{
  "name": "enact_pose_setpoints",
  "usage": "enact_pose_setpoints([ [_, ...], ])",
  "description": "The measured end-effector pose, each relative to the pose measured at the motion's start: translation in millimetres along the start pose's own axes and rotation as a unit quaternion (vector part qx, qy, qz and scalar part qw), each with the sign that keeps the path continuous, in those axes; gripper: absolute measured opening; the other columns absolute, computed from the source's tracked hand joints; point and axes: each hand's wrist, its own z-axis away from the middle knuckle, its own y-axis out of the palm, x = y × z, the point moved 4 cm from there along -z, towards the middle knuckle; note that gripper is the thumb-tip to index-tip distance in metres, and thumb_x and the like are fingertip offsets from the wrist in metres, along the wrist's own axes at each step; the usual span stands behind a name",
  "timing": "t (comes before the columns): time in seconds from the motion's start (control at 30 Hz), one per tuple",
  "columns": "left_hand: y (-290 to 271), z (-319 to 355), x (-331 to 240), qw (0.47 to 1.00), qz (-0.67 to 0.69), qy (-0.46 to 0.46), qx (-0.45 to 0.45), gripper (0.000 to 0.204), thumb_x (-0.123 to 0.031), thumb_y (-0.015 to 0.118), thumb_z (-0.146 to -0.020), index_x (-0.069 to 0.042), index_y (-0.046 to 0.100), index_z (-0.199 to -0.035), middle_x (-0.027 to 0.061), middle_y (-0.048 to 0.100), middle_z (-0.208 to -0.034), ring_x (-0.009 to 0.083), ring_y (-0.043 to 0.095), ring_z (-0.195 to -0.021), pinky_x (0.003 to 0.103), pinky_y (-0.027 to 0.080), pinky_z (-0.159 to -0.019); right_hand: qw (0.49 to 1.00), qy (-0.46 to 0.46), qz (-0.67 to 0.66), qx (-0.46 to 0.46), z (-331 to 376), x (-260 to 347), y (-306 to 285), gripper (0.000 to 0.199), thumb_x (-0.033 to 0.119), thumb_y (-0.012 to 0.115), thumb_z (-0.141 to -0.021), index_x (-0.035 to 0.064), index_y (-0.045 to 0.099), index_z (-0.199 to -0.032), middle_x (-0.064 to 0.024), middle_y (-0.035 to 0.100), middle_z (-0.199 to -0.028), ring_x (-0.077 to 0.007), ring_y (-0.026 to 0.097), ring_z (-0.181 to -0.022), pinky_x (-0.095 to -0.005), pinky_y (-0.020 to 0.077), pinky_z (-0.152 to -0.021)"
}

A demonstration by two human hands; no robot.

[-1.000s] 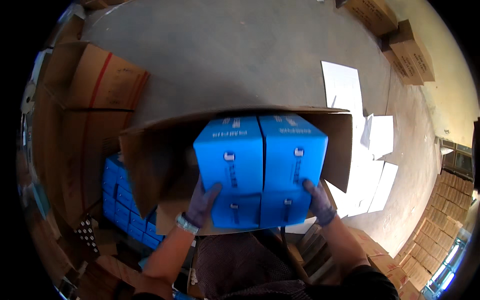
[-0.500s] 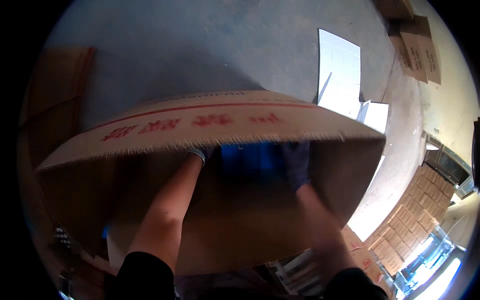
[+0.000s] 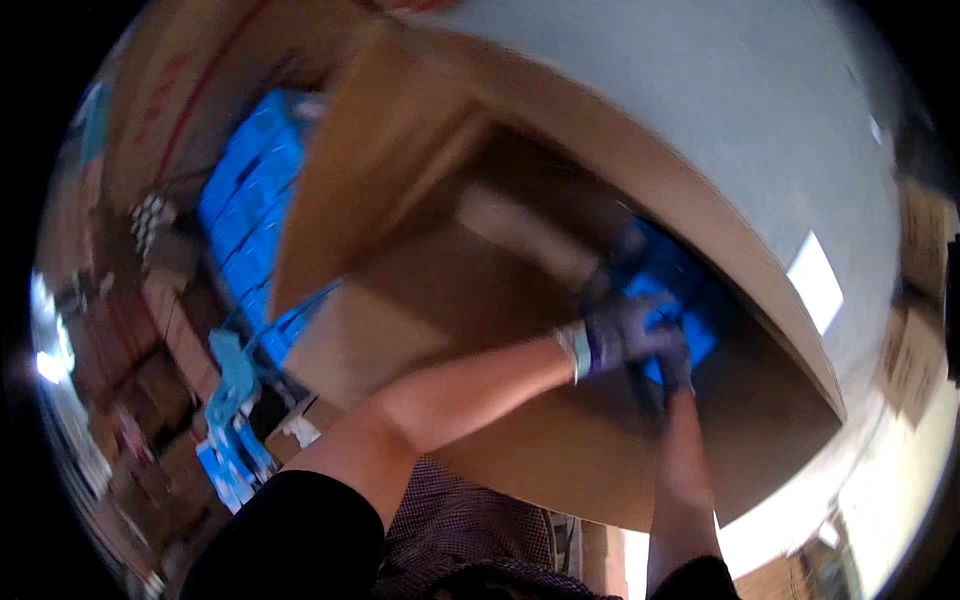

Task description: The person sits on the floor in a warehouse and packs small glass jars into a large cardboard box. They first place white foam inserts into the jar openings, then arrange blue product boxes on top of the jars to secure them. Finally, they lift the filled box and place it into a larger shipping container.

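Observation:
A large open cardboard box (image 3: 480,400) lies before me, with both my arms reaching into it. Toward its right inner end sit blue packages (image 3: 700,295), dim and blurred, their exact kind unclear. My left hand (image 3: 618,335), in a grey-purple glove with a pale band at the wrist, lies over the near side of these packages. Close against it is my right hand (image 3: 677,362), gloved too, at the packages' lower edge. Motion smears the fingers of both hands, and whether they grip a package cannot be made out.
A stack of blue packages (image 3: 255,215) stands left of the box, behind its raised flap (image 3: 345,160). Near it is a light-blue tape dispenser-like object (image 3: 232,375). Grey floor (image 3: 720,110) lies beyond, with a white sheet (image 3: 815,282) and cartons (image 3: 912,365) at right.
My view has swung left, bringing the blue stack into sight. Both hands, earlier apart on either side of the blue packages, are now close together, and the box interior shows more fully.

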Motion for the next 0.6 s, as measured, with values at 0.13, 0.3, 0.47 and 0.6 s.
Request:
enact_pose_setpoints([
  [0.13,-164.2,155.7,-194.8,0.977,-0.032,0.139,-0.157,0.047,-0.044,0.067,-0.089,-0.007,0.064,-0.118,0.0184,0.065,-0.114,0.0359,0.065,-0.099,0.047,0.050,-0.091,0.985,-0.093,-0.064,-0.131,102.1,215.9,75.2,0.050,0.014,0.055,-0.099,-0.0005,0.041,-0.145,-0.0137,0.062,-0.124,-0.0261,0.059,-0.111,-0.0395,0.0480,-0.095],
  [0.3,-290.4,418.0,-112.3,0.852,-0.094,-0.136,-0.496,0.050,-0.011,0.057,-0.091,0.005,0.048,-0.137,0.0204,0.053,-0.135,0.0320,0.052,-0.126,0.043,0.039,-0.108,0.861,-0.465,-0.171,0.112,267.5,355.5,242.3,0.035,0.009,0.061,-0.091,-0.0013,0.055,-0.123,-0.0170,0.065,-0.107,-0.0232,0.065,-0.094,-0.0333,0.0512,-0.080],
  [0.47,-372.4,714.5,144.9,0.641,-0.073,-0.366,-0.670,0.072,-0.027,0.073,-0.090,0.007,0.038,-0.144,0.0204,0.046,-0.143,0.0308,0.048,-0.129,0.040,0.040,-0.108,0.951,-0.085,-0.120,0.272,209.2,288.2,520.5,0.073,0.014,0.076,-0.085,-0.0028,0.036,-0.145,-0.0191,0.061,-0.124,-0.0243,0.066,-0.101,-0.0318,0.0537,-0.088],
  [0.6,-437.3,901.4,309.3,0.645,-0.059,-0.402,-0.648,0.082,-0.041,0.077,-0.085,0.005,0.041,-0.142,0.0177,0.052,-0.140,0.0270,0.051,-0.126,0.040,0.044,-0.104,0.949,-0.039,-0.015,0.314,121.4,192.4,710.3,0.099,0.025,0.083,-0.080,0.0006,0.021,-0.153,-0.0260,0.043,-0.145,-0.0271,0.052,-0.127,-0.0371,0.0488,-0.101],
])
